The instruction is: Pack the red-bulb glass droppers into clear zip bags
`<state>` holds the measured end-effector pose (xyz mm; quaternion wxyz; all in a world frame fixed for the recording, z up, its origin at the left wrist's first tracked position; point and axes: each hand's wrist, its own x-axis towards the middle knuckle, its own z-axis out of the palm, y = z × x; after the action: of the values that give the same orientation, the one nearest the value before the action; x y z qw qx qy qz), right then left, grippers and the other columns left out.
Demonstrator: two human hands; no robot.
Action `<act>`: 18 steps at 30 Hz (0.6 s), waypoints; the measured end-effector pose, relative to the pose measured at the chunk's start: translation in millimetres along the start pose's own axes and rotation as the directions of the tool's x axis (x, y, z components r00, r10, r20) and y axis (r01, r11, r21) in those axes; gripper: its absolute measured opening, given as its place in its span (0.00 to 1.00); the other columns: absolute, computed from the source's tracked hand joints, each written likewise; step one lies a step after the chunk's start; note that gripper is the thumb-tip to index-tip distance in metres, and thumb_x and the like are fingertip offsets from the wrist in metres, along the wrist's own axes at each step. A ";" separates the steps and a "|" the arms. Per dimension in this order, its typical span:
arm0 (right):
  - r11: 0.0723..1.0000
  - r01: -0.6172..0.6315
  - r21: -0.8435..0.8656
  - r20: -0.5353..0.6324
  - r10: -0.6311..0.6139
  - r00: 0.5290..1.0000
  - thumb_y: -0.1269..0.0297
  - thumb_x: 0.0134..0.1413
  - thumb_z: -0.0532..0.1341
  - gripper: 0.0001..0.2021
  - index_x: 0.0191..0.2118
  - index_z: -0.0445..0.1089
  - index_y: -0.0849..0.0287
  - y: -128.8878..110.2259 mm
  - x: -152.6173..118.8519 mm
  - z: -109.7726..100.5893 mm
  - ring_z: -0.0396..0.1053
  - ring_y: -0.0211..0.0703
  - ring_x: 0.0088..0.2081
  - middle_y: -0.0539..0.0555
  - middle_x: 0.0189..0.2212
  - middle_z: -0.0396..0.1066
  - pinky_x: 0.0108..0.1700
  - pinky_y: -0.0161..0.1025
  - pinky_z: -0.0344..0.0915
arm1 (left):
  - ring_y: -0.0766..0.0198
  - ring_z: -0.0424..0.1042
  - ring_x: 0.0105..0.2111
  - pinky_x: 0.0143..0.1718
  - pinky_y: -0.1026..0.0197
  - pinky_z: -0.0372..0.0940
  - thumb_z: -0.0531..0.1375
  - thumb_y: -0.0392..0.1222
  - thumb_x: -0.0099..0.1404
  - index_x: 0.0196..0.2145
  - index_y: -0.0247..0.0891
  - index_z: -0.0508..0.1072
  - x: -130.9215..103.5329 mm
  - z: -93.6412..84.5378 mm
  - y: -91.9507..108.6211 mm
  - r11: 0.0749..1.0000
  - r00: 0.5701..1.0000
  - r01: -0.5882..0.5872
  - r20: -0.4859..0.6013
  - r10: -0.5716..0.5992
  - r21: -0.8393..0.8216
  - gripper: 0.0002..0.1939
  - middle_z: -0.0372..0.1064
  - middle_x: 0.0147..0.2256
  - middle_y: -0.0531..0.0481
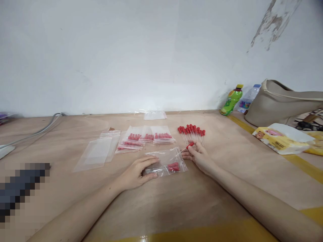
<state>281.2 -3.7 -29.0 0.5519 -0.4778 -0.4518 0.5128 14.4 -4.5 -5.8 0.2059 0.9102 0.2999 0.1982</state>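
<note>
A clear zip bag (164, 158) lies in front of me with a few red-capped droppers (173, 166) inside. Its left end is held by my left hand (142, 169), fingers over the far side and thumb at the near side. Between the thumb and fingers of my right hand (198, 154) is a glass dropper (189, 145), gripped at its red rubber bulb, its thin tube pointing left over the bag's right end. Just beyond that hand, a bunch of loose droppers (191, 129) lies with the red bulbs toward the wall.
Filled zip bags (135, 137) lie behind the open one, flat bags (97, 151) to their left and another bag (154, 115) by the wall. At right stand a green bottle (231, 101), a clear bottle (248, 99), a tissue pack (280, 139) and a beige bag (272, 104).
</note>
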 end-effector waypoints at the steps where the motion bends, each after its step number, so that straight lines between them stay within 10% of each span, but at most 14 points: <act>1: 1.000 -0.009 -0.013 0.036 0.009 0.999 0.56 0.50 0.55 0.16 0.44 0.56 0.54 0.5 -0.2 -1.7 0.71 0.38 0.28 0.50 0.29 0.66 0.35 0.42 0.69 | 0.56 0.61 0.52 0.52 0.51 0.58 0.56 0.47 0.62 0.55 0.44 0.60 -0.1 -0.1 0.2 1.000 1.000 0.002 -0.004 -0.002 0.000 0.24 0.62 0.52 0.47; 12: 0.669 0.429 -0.606 0.435 -0.173 0.884 0.64 0.49 0.57 0.10 0.37 0.73 0.57 -12.5 -8.3 -16.7 0.66 0.41 0.35 0.53 0.32 0.71 0.39 0.39 0.62 | 0.56 0.61 0.52 0.51 0.51 0.58 0.56 0.48 0.61 0.55 0.44 0.59 -0.2 -0.9 1.5 1.000 1.000 0.025 -0.003 -0.025 -0.009 0.24 0.61 0.53 0.47; 18: 0.813 0.260 -0.521 0.316 -0.099 0.944 0.60 0.46 0.60 0.10 0.32 0.70 0.61 -1.2 -7.4 0.3 0.60 0.33 0.21 0.49 0.20 0.67 0.23 0.32 0.57 | 0.56 0.61 0.52 0.52 0.52 0.58 0.56 0.47 0.61 0.55 0.43 0.60 1.0 0.1 0.0 1.000 1.000 -0.003 -0.012 0.002 -0.003 0.24 0.61 0.53 0.47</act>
<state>280.5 -11.1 -27.8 0.3672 -0.4965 -0.6965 0.3655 15.3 -3.9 -5.6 0.2053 0.9091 0.2996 0.2042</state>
